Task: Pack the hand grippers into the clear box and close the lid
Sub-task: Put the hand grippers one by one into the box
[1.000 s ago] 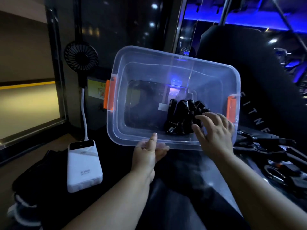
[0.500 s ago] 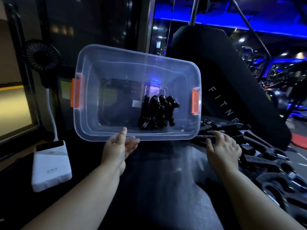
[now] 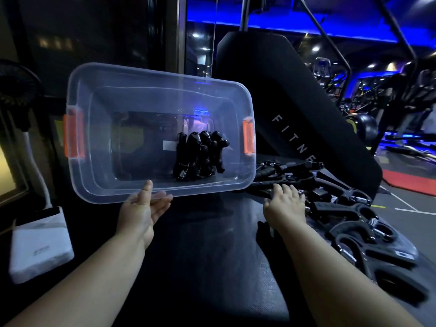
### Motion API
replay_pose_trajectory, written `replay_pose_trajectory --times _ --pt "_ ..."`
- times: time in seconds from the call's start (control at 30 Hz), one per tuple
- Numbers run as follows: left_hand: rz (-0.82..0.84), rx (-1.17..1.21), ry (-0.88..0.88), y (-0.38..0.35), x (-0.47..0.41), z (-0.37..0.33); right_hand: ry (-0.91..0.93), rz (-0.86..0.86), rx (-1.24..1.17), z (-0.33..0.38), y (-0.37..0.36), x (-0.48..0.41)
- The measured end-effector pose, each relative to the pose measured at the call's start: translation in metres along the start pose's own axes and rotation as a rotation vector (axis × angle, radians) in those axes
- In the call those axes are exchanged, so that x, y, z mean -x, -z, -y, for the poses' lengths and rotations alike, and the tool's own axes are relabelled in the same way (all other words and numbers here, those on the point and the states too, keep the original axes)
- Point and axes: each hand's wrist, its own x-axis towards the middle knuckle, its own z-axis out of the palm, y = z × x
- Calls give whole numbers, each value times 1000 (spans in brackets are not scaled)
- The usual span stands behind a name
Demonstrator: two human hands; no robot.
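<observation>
Gripping the near rim of the tilted clear box [image 3: 141,90], the left hand [image 3: 141,213] has its thumb on top and fingers below; a few hand grippers [image 3: 200,156] lie inside, just beyond it. The right hand [image 3: 285,205] rests with stretched fingers on the loose grippers [image 3: 349,223] beside the box, holding none. Packing seems only begun: many remain outside, no lid visible.

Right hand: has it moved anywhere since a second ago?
Yes. The right hand came out of the clear box and moved right, onto the loose hand grippers lying below the FITNE-lettered backrest.
</observation>
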Motion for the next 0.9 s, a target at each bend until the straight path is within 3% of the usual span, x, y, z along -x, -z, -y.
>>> replay_pose_trajectory --times 0.23,0.53,0.9 --pt "-5 -13 -15 0 -2 2 63 75 -28 2 -8 -23" --pt "-17 -8 -14 0 -4 3 -27 158 18 3 -11 -46" --pt "-1 6 -18 1 -6 3 1 187 148 2 -2 -50"
